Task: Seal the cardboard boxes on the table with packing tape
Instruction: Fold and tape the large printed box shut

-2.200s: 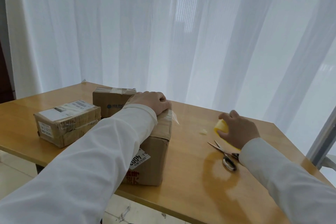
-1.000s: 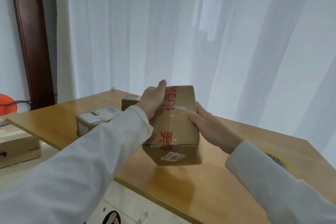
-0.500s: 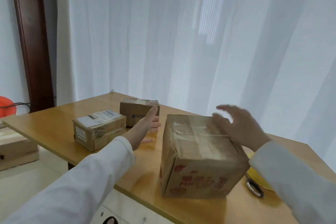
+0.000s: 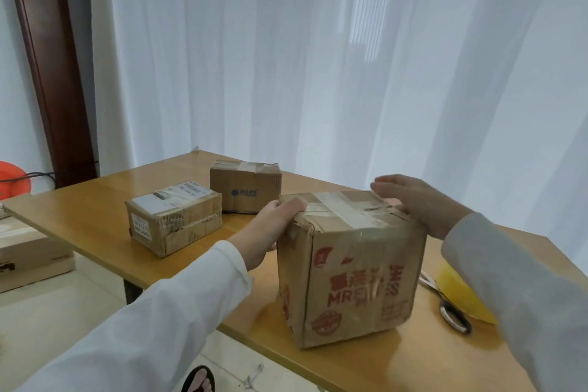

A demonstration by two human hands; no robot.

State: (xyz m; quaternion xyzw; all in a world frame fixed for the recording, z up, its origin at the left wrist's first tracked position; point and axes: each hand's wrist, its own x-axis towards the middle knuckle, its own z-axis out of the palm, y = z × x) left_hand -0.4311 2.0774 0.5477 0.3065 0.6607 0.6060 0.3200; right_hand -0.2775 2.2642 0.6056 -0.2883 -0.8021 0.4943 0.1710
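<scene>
A: Big printed box (image 4: 353, 267) near the front edge of the table (image 4: 95, 219). Left hand (image 4: 270, 229) curled over the top left corner, thumb on the taped top. Right hand (image 4: 420, 203) flat, fingers straight, against the top right edge, gripping nothing.

B: Old tape (image 4: 346, 210) across the top seam already; looks wrinkled, possibly lifting.

A: Tape roll (image 4: 461, 296) and scissors (image 4: 451, 309) right of the box, partly hidden behind the right sleeve. Both untouched.

B: Risks?

A: Close to the edge; a hard push while pressing flaps could tip or slide the box off. Fresh tape over creased tape might not bond. Reaching blind for scissors under the sleeve, a snag or nick.

B: Other two boxes?

A: Labelled box (image 4: 173, 219) and small box (image 4: 245, 189) farther back left, well apart from both hands.
</scene>
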